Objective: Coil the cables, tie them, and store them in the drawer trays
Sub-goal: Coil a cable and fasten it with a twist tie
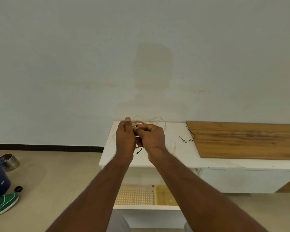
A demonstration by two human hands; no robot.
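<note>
Against a plain pale wall, the white tabletop (pixel 157 158) carries a brown wood-grain plank (pixel 244 139) and a thin loose black wire tie (pixel 187 138). Above it our left hand (pixel 126 138) grips the cream coiled cable (pixel 137 122), while our right hand (pixel 151 139) pinches a short black tie (pixel 139 150) (its end dangles between our wrists). Below, the open white drawer (pixel 146 207) holds a perforated beige tray (pixel 134 195) and a yellow tray (pixel 165 195).
</note>
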